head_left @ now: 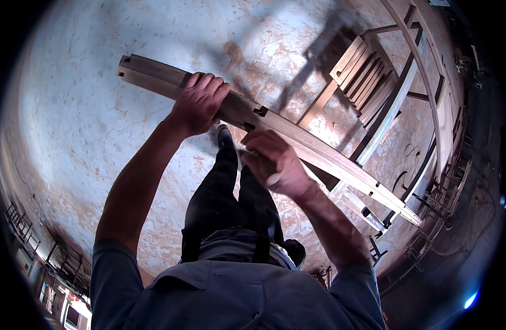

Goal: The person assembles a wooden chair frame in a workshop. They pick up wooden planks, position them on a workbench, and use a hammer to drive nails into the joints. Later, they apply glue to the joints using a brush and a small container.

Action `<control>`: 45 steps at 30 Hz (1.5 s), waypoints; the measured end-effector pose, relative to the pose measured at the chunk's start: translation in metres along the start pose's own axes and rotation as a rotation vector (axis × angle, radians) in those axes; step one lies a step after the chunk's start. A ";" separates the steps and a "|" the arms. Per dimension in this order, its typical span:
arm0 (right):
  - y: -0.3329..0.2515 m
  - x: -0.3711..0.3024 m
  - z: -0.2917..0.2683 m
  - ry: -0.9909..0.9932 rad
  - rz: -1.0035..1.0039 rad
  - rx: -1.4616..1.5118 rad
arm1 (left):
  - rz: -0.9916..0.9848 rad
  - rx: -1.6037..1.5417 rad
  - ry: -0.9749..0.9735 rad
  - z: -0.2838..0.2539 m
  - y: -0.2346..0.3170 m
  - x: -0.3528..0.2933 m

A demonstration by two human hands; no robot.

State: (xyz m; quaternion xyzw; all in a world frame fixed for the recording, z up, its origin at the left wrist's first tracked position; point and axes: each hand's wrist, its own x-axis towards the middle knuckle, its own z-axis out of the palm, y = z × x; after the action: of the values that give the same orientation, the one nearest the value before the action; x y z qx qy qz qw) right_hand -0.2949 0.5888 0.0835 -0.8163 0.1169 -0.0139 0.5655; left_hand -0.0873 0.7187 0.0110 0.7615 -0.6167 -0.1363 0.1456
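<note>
Two long wooden beams lie side by side, slanting from the upper left down to the right across my front. Dark rectangular mortises are cut into them near the middle, and notches show at their far left end. My left hand is wrapped over the beams, left of those mortises. Close to the near edge of the beams, my right hand has its fingers curled in. A small pale rounded spot shows at that hand; whether it is a held thing I cannot make out.
To the right, a stack of wooden slats stands near a long metal rail and curved frame bars. A thin dark cable lies on the scuffed floor. Racks line the lower left edge.
</note>
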 end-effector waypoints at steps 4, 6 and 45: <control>0.009 -0.005 0.014 0.056 0.019 -0.013 | 0.017 0.025 0.018 -0.003 0.002 0.001; 0.015 -0.007 0.006 0.095 0.053 0.193 | 0.019 0.060 0.051 0.001 0.000 0.000; -0.010 0.009 0.018 0.198 0.086 -0.445 | 0.027 -0.037 0.020 0.005 -0.004 0.000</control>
State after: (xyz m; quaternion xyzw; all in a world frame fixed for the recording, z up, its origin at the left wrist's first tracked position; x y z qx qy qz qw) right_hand -0.2817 0.6067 0.0855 -0.9096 0.2066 -0.0435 0.3577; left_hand -0.0859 0.7192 0.0052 0.7515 -0.6230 -0.1379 0.1675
